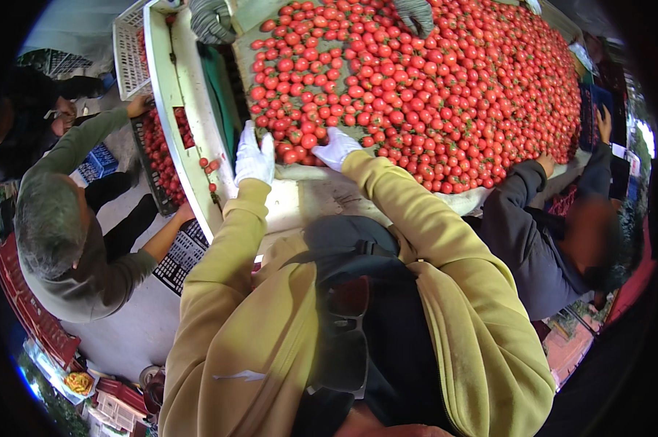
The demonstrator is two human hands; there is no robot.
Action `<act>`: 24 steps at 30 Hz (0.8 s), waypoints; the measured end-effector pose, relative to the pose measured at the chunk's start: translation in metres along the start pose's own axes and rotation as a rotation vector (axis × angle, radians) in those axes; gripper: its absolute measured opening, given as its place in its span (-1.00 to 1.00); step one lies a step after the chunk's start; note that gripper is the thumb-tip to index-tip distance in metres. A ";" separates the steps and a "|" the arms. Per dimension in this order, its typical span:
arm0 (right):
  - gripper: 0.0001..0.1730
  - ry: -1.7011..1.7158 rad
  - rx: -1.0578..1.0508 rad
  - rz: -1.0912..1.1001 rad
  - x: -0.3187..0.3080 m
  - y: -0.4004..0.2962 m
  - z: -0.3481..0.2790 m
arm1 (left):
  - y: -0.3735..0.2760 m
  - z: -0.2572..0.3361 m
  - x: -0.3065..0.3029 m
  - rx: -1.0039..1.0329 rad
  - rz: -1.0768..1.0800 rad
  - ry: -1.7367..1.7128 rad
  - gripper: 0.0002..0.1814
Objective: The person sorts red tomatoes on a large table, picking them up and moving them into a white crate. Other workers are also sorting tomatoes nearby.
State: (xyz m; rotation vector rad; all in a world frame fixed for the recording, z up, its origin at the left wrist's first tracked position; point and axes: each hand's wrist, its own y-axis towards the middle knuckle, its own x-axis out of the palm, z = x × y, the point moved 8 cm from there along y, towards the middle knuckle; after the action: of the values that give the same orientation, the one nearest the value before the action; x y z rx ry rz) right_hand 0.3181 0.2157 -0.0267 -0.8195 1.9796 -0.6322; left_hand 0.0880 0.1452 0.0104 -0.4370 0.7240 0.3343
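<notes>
Many small red cherry tomatoes (416,93), some with green calyxes, cover the grey sorting table (337,34) before me. My left hand (255,157), in a white glove, is at the table's left front corner. Its thumb stands apart from the fingers, beside the nearest tomatoes and a dark gap with a green panel (219,93). A short way to the right, my white-gloved right hand (338,148) rests at the front edge, fingertips towards the tomatoes. Both hands appear to hold nothing, though the right palm is hidden.
A pale chute (187,71) runs along the left, with several tomatoes in it. Beyond are a black crate of tomatoes (162,158) and a person reaching to it. Striped gloves (414,15) of another person work opposite. At right, a dark-sleeved person's hand (546,164) touches the tomatoes.
</notes>
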 end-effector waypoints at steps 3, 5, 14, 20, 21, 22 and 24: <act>-0.10 0.056 -0.129 -0.010 0.023 0.021 -0.012 | 0.004 -0.003 -0.002 -0.098 -0.010 -0.025 -0.35; -0.07 0.242 -0.094 -0.028 0.026 0.013 -0.036 | 0.006 -0.015 -0.005 -0.077 0.060 -0.015 -0.39; -0.50 -0.060 -0.362 0.229 -0.056 -0.015 -0.096 | 0.007 -0.034 -0.008 -0.148 0.107 -0.063 -0.42; -0.52 -0.382 -0.075 0.876 -0.213 -0.023 0.004 | 0.011 -0.054 0.000 -0.069 0.160 -0.214 -0.46; -0.39 -0.481 0.015 0.776 -0.211 -0.013 0.025 | 0.007 -0.044 -0.002 -0.105 0.160 -0.236 -0.48; -0.33 -0.580 0.018 0.713 -0.203 -0.010 0.021 | 0.009 -0.058 0.001 -0.093 0.175 -0.376 -0.48; -0.19 -0.677 0.057 0.582 -0.185 -0.010 0.013 | 0.012 -0.077 0.006 -0.002 0.172 -0.346 -0.49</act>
State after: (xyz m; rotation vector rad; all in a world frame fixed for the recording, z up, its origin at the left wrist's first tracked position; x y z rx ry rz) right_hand 0.4064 0.3462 0.0726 -0.3172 1.4505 -0.0442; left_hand 0.0441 0.1191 -0.0484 -0.3083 0.4237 0.5573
